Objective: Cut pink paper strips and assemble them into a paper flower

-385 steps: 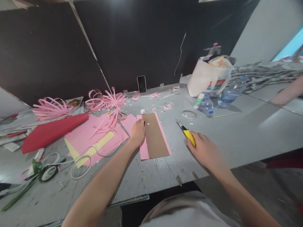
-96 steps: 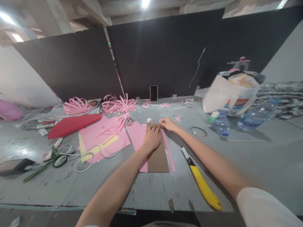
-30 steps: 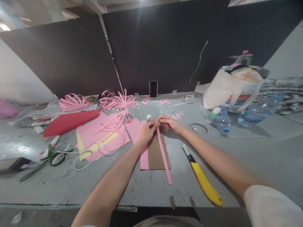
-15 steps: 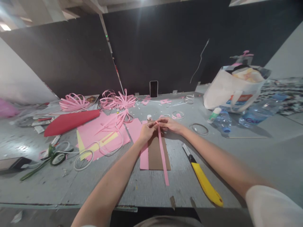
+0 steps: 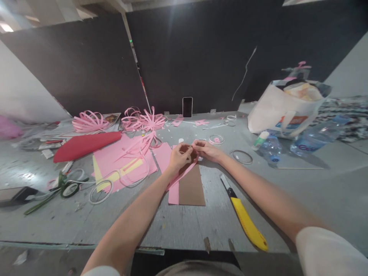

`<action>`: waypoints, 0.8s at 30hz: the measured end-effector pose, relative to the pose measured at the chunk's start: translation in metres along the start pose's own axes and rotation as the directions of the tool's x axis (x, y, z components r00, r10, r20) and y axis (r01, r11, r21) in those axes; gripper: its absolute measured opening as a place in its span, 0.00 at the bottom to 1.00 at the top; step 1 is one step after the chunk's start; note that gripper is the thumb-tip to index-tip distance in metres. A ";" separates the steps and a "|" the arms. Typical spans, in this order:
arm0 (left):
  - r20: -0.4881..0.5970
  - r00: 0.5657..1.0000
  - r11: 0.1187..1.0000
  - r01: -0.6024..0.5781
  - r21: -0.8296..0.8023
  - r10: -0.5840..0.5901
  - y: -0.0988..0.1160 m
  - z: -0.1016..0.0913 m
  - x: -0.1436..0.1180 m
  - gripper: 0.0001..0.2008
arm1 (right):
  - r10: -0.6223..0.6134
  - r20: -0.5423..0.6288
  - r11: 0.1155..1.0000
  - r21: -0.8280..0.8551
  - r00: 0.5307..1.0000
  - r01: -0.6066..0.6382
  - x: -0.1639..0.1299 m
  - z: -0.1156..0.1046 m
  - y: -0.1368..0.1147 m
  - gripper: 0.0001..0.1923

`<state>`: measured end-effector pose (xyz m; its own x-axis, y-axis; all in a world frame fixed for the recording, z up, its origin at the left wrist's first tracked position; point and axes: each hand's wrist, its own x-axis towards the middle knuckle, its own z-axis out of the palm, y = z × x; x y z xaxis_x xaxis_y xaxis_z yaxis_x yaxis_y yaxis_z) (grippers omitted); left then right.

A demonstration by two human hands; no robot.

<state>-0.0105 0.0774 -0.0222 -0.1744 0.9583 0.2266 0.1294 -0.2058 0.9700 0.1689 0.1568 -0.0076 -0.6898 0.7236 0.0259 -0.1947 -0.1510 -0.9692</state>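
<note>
Over a brown cardboard sheet [image 5: 191, 188], my right hand [image 5: 209, 151] pinches a narrow pink paper strip [image 5: 184, 174] near its upper end. My left hand [image 5: 179, 158] is curled at the same end, thumb bent towards the fingers; its exact grip is partly hidden in shadow. From the fingertips the strip slants down to the left and passes by my left wrist. A pink paper piece [image 5: 173, 194] lies along the cardboard's left side. To the right rests a yellow utility knife [image 5: 247, 222], blade out, pointing away from me.
Pink sheets [image 5: 107, 153], bundles of pink strips [image 5: 152, 120] and red paper [image 5: 86, 145] lie on the left, near green-handled scissors [image 5: 69, 188]. A phone [image 5: 187, 107] stands at the back. On the right are a white bag [image 5: 264, 111], bottles [image 5: 270, 147] and a wire coil [image 5: 242, 156].
The strip's long tail has swung from hanging straight down over the cardboard to slanting left under my left wrist. My hands have shifted only slightly.
</note>
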 end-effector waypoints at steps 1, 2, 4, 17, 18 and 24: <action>-0.058 0.998 0.999 -0.023 0.029 0.024 0.004 -0.002 0.004 0.16 | -0.012 -0.015 1.000 0.013 1.000 0.012 0.001 0.000 0.001 0.24; -0.114 0.992 0.997 -0.039 0.062 0.046 0.008 -0.004 0.009 0.14 | -0.021 -0.025 0.999 0.023 0.999 0.022 0.002 -0.001 0.001 0.23; -0.191 0.977 0.983 -0.062 0.172 0.095 0.019 -0.016 0.028 0.12 | -0.030 -0.036 0.999 0.035 0.999 0.031 0.003 -0.002 0.002 0.22; -0.288 0.952 0.600 0.169 0.782 0.107 0.052 -0.167 0.133 0.10 | 0.006 -0.071 1.000 0.021 0.997 -0.005 0.005 -0.002 0.000 0.24; -0.288 0.953 0.586 0.183 0.790 0.090 0.045 -0.170 0.134 0.10 | 0.003 -0.066 1.000 0.013 0.998 -0.002 0.005 -0.002 0.000 0.25; -0.280 0.960 0.529 0.231 0.816 0.014 0.007 -0.173 0.142 0.11 | 0.009 -0.028 1.000 -0.008 1.000 -0.009 0.007 -0.006 0.003 0.25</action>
<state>-0.2031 0.1778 0.0322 -0.4394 0.8613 0.2553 0.8251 0.2746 0.4937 0.1671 0.1653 -0.0121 -0.6719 0.7406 0.0101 -0.1824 -0.1523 -0.9713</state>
